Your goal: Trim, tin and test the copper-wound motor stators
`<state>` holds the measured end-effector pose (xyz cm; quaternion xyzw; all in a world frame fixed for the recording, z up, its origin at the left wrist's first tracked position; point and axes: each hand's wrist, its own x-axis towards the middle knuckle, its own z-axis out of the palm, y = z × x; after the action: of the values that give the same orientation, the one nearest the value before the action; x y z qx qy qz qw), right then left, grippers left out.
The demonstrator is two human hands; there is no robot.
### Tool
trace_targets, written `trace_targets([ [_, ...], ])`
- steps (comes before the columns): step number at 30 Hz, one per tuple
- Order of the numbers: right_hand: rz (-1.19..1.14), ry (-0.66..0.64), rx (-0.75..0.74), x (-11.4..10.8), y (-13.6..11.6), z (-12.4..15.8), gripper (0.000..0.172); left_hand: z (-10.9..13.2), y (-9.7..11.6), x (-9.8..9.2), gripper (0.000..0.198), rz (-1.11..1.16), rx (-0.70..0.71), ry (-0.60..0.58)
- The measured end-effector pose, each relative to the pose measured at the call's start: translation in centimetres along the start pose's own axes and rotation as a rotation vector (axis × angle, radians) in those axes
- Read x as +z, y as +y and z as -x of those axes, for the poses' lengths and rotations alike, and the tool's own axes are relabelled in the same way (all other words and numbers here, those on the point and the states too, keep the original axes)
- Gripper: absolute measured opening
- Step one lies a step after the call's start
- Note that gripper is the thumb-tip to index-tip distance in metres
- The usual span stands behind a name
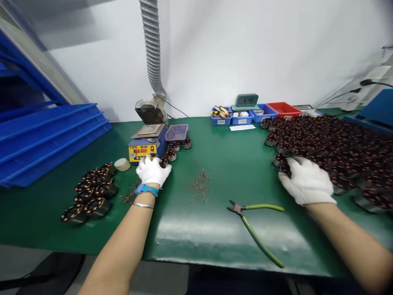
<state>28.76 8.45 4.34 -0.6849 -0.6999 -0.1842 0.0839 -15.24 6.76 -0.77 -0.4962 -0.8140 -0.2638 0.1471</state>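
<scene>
My left hand [152,171], in a white glove, is at the front of the blue and yellow solder pot [143,151]. Its thumb and fingers close around a dark motor stator [164,161], partly hidden by the glove. Over at the right, my gloved right hand [307,181] has its fingers and thumb around another stator [285,169] at the edge of a big group of stators [325,139] with copper windings. Green-handled cutting pliers [238,207] lie with handles spread on the table between my arms.
Copper wire scraps [201,185] lie mid-table, with more beside my left wrist. Several stators [92,190] stand at the left near a round whitish piece [122,164]. A purple tray [177,132], small blue bins [242,118], a red bin [284,109] and a clock [247,100] are behind.
</scene>
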Motion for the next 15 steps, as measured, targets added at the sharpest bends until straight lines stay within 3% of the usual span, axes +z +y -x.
trace_targets([
  [2,-0.065,-0.002,-0.058,-1.4,-1.3,1.7,0.059,-0.3,-0.5,0.7,0.037,-0.004,0.008,-0.025],
  [4,-0.279,-0.245,-0.121,-3.0,-3.6,4.3,0.068,-0.5,-0.8,1.3,0.036,0.001,0.026,-0.047],
  [6,-0.398,-0.508,-0.307,-4.1,-6.1,7.2,0.075,-0.6,-0.8,1.7,0.035,0.01,0.046,-0.064],
  [9,-0.405,-0.603,-0.47,-4.7,-8.4,10.2,0.071,-0.4,-0.7,1.8,0.034,0.025,0.072,-0.072],
  [11,-0.406,-0.574,-0.409,-4.9,-8.6,10.6,0.067,-0.2,-0.6,1.5,0.032,0.075,0.073,-0.039],
  [15,-0.337,-0.49,-0.127,-5.3,-6.0,8.6,0.06,-0.1,-0.3,0.2,0.037,0.363,-0.007,0.186],
])
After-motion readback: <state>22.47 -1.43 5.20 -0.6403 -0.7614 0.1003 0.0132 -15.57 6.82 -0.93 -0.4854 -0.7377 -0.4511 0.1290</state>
